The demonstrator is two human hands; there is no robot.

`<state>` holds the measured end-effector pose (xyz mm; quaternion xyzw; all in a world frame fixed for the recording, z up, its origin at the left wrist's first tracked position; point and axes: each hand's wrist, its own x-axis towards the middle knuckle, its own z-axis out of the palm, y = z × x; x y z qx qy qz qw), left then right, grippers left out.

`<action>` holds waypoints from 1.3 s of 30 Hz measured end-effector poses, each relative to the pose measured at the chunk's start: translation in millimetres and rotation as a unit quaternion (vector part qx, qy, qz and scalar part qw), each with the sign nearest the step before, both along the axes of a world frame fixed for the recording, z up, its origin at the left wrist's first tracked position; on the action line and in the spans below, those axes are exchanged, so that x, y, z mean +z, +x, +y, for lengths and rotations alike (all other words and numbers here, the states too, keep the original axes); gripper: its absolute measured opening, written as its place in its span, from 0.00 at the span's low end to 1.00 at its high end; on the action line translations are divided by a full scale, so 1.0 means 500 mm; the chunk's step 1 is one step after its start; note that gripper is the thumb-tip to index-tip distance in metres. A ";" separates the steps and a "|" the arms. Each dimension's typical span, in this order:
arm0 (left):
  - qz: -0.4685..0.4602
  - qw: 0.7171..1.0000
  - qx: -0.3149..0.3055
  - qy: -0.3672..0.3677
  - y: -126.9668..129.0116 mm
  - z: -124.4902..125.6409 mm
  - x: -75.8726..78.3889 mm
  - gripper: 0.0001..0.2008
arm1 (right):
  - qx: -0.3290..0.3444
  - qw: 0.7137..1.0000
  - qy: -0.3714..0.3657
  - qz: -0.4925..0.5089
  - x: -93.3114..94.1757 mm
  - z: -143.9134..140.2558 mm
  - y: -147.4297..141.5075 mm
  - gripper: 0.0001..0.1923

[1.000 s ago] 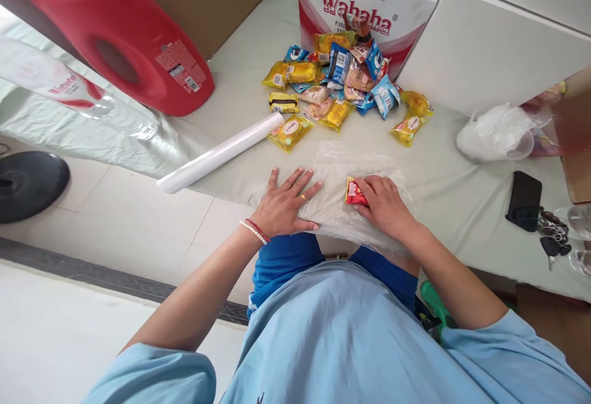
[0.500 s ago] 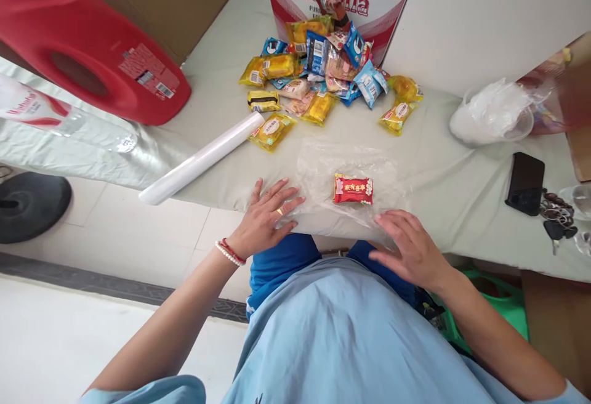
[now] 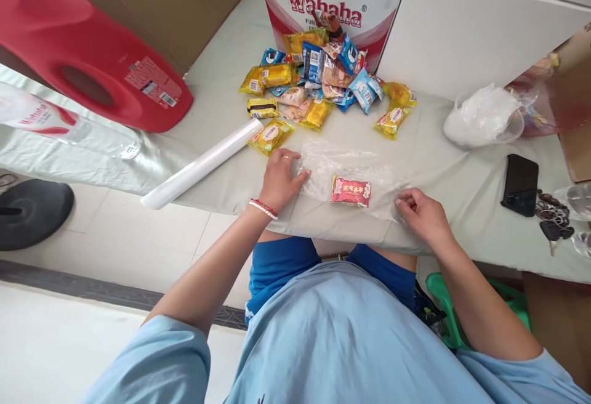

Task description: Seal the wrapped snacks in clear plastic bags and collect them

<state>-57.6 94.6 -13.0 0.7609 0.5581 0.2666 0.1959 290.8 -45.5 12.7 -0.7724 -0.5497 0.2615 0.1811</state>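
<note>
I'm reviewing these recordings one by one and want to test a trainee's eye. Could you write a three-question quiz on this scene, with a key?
1. True or false: the left hand and the right hand are at the edges of the clear film, both apart from the red packet.

2. Which lies nearest the phone?
a) the white roll
b) the keys
c) the red jug

3. Short answer: which hand has bracelets at its wrist?

Key: 1. True. 2. b. 3. Left.
</note>
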 end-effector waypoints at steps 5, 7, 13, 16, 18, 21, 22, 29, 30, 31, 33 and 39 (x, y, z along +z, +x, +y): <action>0.011 0.974 0.135 0.181 -0.004 -0.071 0.051 0.15 | 0.027 0.986 0.136 -0.092 0.068 0.033 0.008 0.17; 0.007 0.978 0.084 0.192 0.017 -0.105 0.072 0.15 | 0.080 0.974 0.176 -0.115 0.087 0.087 -0.007 0.17; 0.086 0.975 -0.200 0.048 0.148 -0.137 0.069 0.19 | 0.218 0.964 0.056 -0.143 0.049 0.276 -0.097 0.27; 0.126 0.971 -0.203 0.022 0.179 -0.130 0.060 0.18 | 0.208 0.974 -0.037 -0.087 0.028 0.323 -0.117 0.25; 0.140 0.970 -0.199 0.022 0.182 -0.131 0.058 0.18 | 0.199 0.978 -0.069 0.007 0.024 0.335 -0.110 0.16; 0.151 0.970 -0.189 0.032 0.178 -0.139 0.059 0.18 | 0.202 0.970 -0.030 0.134 0.030 0.333 -0.090 0.10; 0.153 0.970 -0.185 0.036 0.177 -0.142 0.060 0.17 | 0.214 0.964 0.007 0.155 0.036 0.326 -0.085 0.10; 0.085 0.981 -0.171 0.029 0.183 -0.143 0.047 0.15 | 0.356 0.916 0.187 0.001 0.095 0.215 -0.099 0.08; 0.045 0.985 -0.167 0.019 0.181 -0.140 0.041 0.16 | 0.373 0.909 0.184 -0.031 0.098 0.194 -0.105 0.10; -0.004 0.987 -0.160 0.006 0.177 -0.137 0.034 0.16 | 0.389 0.902 0.178 -0.058 0.097 0.174 -0.112 0.11; -0.106 0.985 -0.131 -0.025 0.167 -0.130 0.017 0.17 | 0.417 0.890 0.161 -0.091 0.085 0.141 -0.125 0.13; -0.192 0.979 0.012 -0.063 0.124 -0.097 -0.016 0.17 | 0.424 0.890 0.131 -0.108 0.029 0.096 -0.156 0.19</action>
